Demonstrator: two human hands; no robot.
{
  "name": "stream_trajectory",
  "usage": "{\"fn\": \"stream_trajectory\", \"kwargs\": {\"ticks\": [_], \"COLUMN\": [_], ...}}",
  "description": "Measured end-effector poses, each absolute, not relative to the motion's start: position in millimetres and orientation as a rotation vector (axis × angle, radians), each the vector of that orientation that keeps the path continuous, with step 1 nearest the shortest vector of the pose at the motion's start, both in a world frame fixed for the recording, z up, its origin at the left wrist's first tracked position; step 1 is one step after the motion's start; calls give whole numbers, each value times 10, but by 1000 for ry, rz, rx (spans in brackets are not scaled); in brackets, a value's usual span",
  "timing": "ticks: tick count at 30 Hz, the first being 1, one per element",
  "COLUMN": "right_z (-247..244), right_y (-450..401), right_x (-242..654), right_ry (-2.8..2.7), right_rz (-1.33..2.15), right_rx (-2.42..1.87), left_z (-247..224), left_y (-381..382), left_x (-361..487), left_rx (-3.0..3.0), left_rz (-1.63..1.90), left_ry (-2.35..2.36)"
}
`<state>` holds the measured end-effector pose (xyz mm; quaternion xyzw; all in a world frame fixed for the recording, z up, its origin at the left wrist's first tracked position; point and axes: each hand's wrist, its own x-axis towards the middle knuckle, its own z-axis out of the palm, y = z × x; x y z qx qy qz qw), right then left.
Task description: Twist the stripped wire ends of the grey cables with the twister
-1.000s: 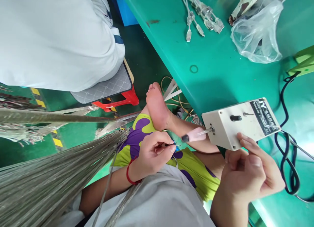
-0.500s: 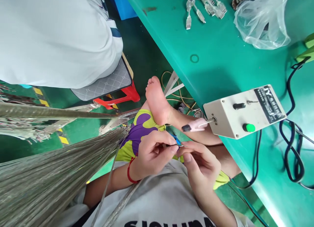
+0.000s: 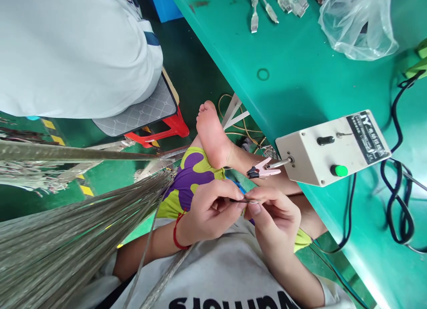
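Observation:
My left hand (image 3: 215, 209), with a red string at its wrist, pinches a thin dark wire (image 3: 240, 201) between thumb and forefinger. My right hand (image 3: 275, 215) meets it fingertip to fingertip, thumb and forefinger closed on the other end of the wire. Both hands are above my lap. Bits of blue show just behind the fingertips; what they belong to is hidden. Beyond my hands, a pink clip with black tips (image 3: 263, 168) sits on the shaft of a white motor box (image 3: 333, 149), apart from my fingers.
A thick bundle of clear-sheathed cables (image 3: 83, 238) hangs at my left. On the green table (image 3: 300, 86) are USB cable ends (image 3: 287, 2), a clear plastic bag (image 3: 358, 26) and a black cord (image 3: 395, 206). Another person (image 3: 76, 51) sits on a red stool (image 3: 170, 126).
My right thumb and fingers have moved in against the left fingertips over the wire. The clip, blurred before, now shows sharply in a different turn. The view has shifted slightly.

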<state>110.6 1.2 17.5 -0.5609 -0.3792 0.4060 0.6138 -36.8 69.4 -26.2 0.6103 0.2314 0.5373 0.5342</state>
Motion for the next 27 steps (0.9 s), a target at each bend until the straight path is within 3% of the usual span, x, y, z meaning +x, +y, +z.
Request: {"fn": "stream_trajectory", "kwargs": {"ticks": [12, 27], "right_z": [228, 214], "right_y": [74, 150], "right_x": [1243, 1274], "right_ry": [-735, -821], "right_rz": [1152, 1194], "right_rx": [-1302, -1300], "left_z": [-161, -164], "left_y": [814, 779], "left_x": [-387, -388], "left_rx": [1727, 1733], "left_rz": [1235, 1205], "left_ry": [330, 391]}}
